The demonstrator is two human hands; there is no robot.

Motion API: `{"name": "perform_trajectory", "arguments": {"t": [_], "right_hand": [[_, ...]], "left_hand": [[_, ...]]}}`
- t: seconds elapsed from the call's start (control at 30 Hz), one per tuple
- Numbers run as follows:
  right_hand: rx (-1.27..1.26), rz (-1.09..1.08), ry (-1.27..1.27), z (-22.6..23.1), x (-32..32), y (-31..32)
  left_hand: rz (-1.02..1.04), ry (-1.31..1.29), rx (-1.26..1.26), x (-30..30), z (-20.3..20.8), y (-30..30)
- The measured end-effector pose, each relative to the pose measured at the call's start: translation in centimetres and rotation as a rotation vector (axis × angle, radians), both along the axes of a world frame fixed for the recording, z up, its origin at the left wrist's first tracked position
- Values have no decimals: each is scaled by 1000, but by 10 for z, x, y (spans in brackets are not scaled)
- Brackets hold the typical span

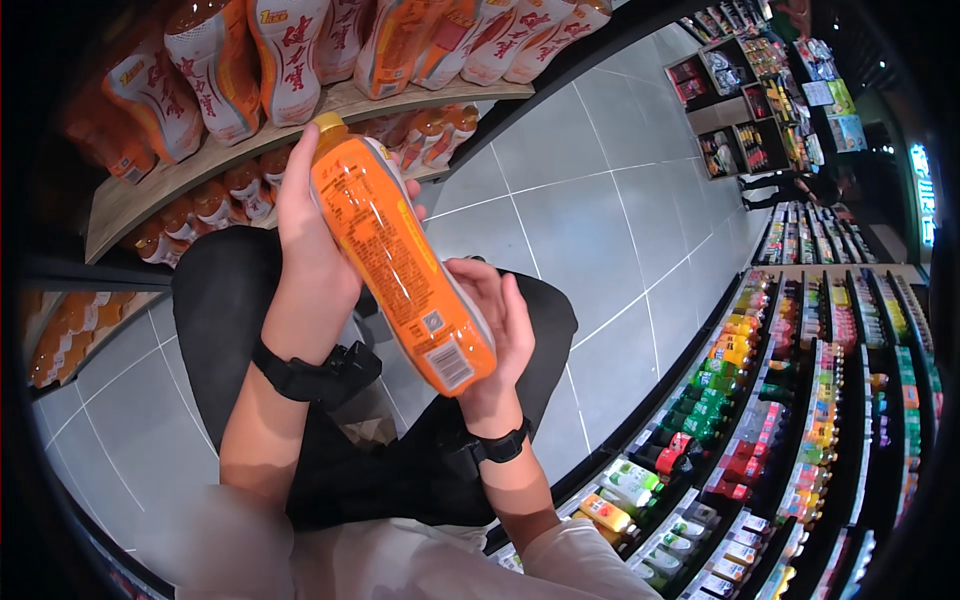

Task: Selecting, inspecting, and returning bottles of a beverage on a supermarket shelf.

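An orange drink bottle [395, 255] with a yellow cap is held tilted in front of me, cap end toward the shelf and base toward my right. Its back label faces up, with fine print and a barcode. My left hand [318, 215] is closed around the upper half, thumb along the near side near the cap and fingertips showing past the far side. The base end rests in my right hand [505, 320], whose fingers curl behind the bottle along its right side. Part of the right palm is hidden by the bottle. Both wrists wear black bands.
A wooden shelf [215, 150] at the upper left carries several similar orange bottles [285, 60], with more on lower levels. Along the right stand long racks of coloured drink bottles [705, 400]. Grey floor tiles [590, 200] lie between. Farther off, a person in dark clothes [780, 188] stands near display shelves.
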State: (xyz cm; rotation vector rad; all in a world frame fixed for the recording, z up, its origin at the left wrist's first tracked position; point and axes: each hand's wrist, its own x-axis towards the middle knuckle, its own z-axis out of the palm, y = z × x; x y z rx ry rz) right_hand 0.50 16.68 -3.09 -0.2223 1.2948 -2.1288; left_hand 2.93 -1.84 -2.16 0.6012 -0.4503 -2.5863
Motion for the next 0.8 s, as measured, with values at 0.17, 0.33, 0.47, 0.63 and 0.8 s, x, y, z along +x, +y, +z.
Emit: {"name": "perform_trajectory", "arguments": {"t": [0.17, 0.33, 0.47, 0.63, 0.8], "right_hand": [[-250, 455, -319, 14, 3, -5], [-385, 608, -331, 2, 2, -2], [220, 201, 485, 5, 3, -5], [215, 114, 460, 0, 12, -6], [-22, 491, -178, 5, 8, -3]], "left_hand": [[-57, 214, -33, 4, 9, 3], [-54, 137, -58, 4, 16, 4], [-22, 14, -98, 1, 11, 6], [-89, -6, -111, 4, 11, 1], [-120, 108, -69, 9, 22, 4]]}}
